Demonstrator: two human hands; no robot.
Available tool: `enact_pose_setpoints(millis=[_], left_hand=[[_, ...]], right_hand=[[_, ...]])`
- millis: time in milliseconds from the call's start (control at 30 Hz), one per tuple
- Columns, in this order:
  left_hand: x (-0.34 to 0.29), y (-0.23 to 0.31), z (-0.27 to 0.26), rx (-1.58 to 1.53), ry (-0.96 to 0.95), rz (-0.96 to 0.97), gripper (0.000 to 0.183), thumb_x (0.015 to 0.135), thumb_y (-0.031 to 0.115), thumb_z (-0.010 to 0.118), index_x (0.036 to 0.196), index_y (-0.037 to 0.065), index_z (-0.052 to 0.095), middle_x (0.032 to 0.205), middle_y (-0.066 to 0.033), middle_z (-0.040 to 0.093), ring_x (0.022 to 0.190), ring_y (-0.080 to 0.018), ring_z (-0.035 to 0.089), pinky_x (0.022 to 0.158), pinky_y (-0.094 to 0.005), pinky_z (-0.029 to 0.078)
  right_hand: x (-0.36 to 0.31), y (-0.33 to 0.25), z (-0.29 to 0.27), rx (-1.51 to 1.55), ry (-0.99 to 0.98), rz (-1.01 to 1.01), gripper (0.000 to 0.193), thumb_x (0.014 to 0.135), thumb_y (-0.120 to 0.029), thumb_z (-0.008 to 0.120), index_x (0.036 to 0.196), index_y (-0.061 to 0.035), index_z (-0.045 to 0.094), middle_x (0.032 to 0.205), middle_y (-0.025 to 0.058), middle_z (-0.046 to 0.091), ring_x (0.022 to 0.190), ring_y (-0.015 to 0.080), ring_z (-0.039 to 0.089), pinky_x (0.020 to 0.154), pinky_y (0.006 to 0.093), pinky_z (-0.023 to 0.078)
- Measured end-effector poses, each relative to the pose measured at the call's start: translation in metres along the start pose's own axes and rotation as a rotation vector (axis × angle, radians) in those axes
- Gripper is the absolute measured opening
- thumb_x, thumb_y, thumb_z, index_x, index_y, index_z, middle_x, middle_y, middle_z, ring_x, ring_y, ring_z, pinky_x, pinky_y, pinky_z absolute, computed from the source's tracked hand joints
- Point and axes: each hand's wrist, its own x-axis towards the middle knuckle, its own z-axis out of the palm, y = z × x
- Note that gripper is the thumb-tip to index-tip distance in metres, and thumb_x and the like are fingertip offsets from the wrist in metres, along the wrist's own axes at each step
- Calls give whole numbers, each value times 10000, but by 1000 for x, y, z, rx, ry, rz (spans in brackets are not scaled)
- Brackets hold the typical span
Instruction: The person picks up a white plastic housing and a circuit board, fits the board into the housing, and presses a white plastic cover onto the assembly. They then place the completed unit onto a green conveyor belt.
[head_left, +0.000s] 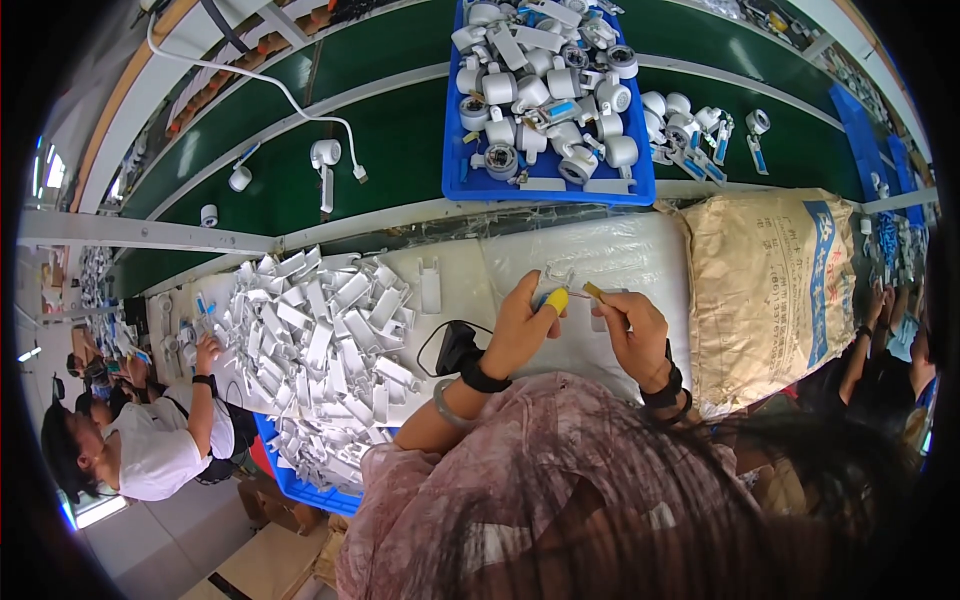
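Observation:
My left hand (522, 328) is closed, thumb and fingers pressed together over the plastic-covered worktop. Yellow and blue show at its fingertips, but what it grips is mostly hidden. My right hand (637, 332) pinches a small yellow-brown piece (593, 290), facing the left hand across a narrow gap. A thin reddish line, perhaps a wire, runs between the two hands. Beneath the right fingers a small pale part (598, 318) shows only partly. Close to my left wrist lies a black object with a thin cord (458, 348).
White plastic channel-shaped housings (325, 330) are heaped to the left, spilling towards a blue crate (290, 480). A blue tray (548, 190) of round white units stands ahead on the green conveyor (400, 150). A brown sack (745, 300) sits right. A co-worker (165, 440) reaches in at left.

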Motion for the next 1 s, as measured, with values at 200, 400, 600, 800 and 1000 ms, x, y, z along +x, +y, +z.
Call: enact_pose_setpoints(millis=[200,400,600,800,1000], left_hand=[[1,-2,3,-237,1,-53,102,955,99,505,1012,19,530,772,-31,596,541,-84,543,487,-231,438],[3,-10,3,-188,-21,0,155,910,21,486,1057,1,528,798,-54,612,546,-102,563,487,-249,465],[-3,-7,2,-160,-62,23,315,855,-48,433,1165,-10,477,879,-73,606,605,-107,578,520,-260,487],[-8,-3,6,-63,-88,57,387,875,-20,422,1260,-8,391,891,-80,601,655,-110,576,584,-257,504],[-13,8,13,3,-158,51,367,899,-20,353,1263,3,394,944,-81,569,709,-107,520,633,-253,449]], right_hand=[[-3,-5,5,29,71,-16,176,833,42,678,993,-12,627,903,141,646,732,222,638,598,293,495],[1,-10,15,153,69,-15,237,803,57,698,1012,-22,621,909,147,643,769,273,630,632,318,511],[-2,-5,19,144,64,-70,225,806,72,682,999,-27,619,894,134,650,804,278,637,688,329,514],[4,-10,14,62,85,-135,260,732,87,714,952,-37,653,870,101,645,772,278,608,685,358,493],[2,-6,13,18,128,-153,290,698,83,720,954,-47,677,886,79,612,784,267,574,699,359,481]])
